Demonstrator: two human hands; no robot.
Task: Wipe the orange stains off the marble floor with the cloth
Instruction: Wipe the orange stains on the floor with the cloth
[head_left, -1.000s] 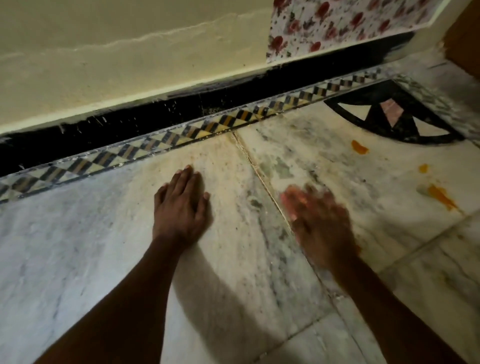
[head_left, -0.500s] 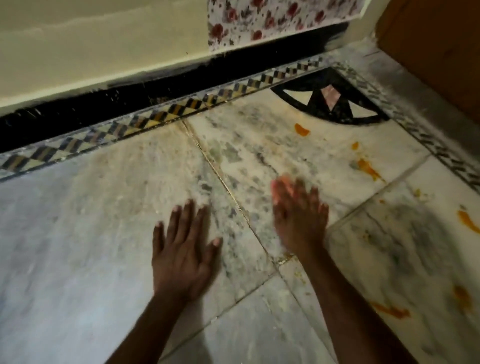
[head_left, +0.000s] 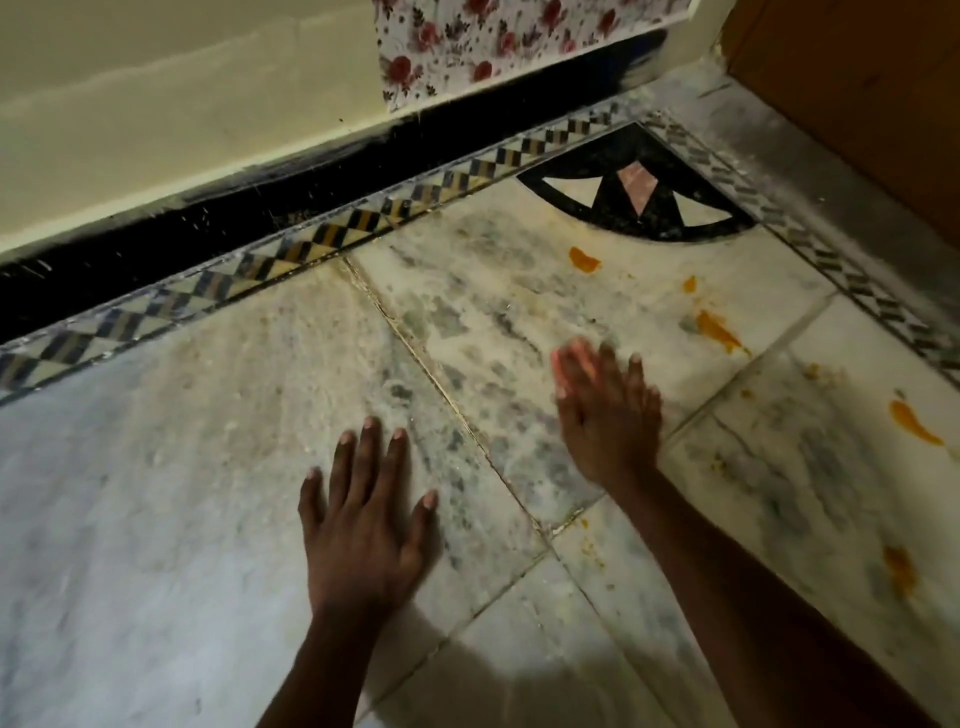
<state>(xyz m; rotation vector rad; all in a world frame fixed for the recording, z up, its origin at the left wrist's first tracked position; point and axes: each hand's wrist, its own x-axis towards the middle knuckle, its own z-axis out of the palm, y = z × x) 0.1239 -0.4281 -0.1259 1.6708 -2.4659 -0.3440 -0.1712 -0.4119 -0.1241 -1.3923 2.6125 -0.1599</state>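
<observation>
On the marble floor (head_left: 156, 519), pale slabs meet at thin joints, edged by a checkered border (head_left: 311, 244) along the black skirting (head_left: 156, 244). A black fan inlay (head_left: 639, 187) fills the far corner, under a floral sheet (head_left: 493, 47). Orange stains (head_left: 717, 327) dot the slabs to the right, well apart from both hands. The left hand (head_left: 363, 530) lies flat, fingers spread, pressing the floor, its grip around nothing. The right hand (head_left: 608, 415), blurred, has straight fingers over the floor; I see no cloth under it.
</observation>
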